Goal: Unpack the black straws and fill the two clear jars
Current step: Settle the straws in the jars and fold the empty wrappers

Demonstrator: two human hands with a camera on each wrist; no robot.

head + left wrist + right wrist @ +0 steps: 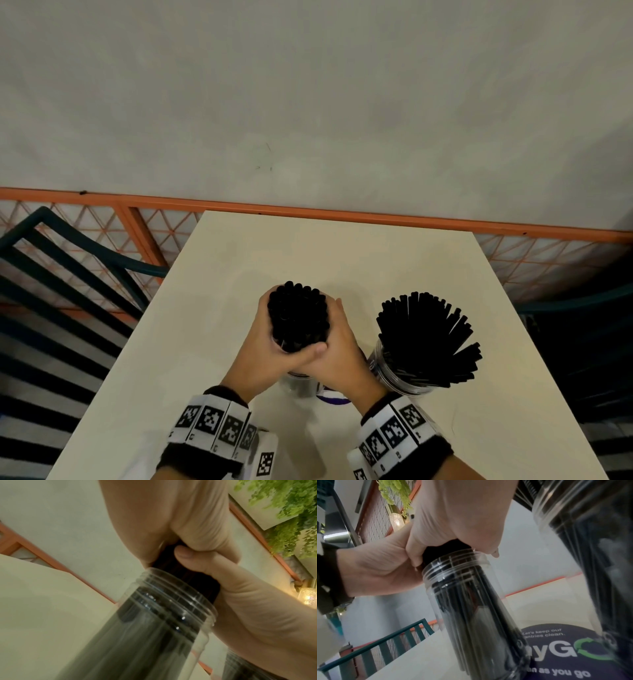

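The cream desk [239, 257] sat up against an orange-framed mesh railing [342, 209], with a dark green chair [51, 246] off to the left; on the desk's right side stood a clear jar [404, 377] already stuffed with black straws [428, 332] fanning out of the top; just left of it was the second clear jar [471, 601], standing on a dark round sticker [565, 649]; both hands were wrapped round one tight bundle of black straws [296, 315] whose lower ends were down inside that jar; left hand [263, 353] grip clenched on the bundle, thumb lying over the right hand [342, 353], which clasped it from the other side.
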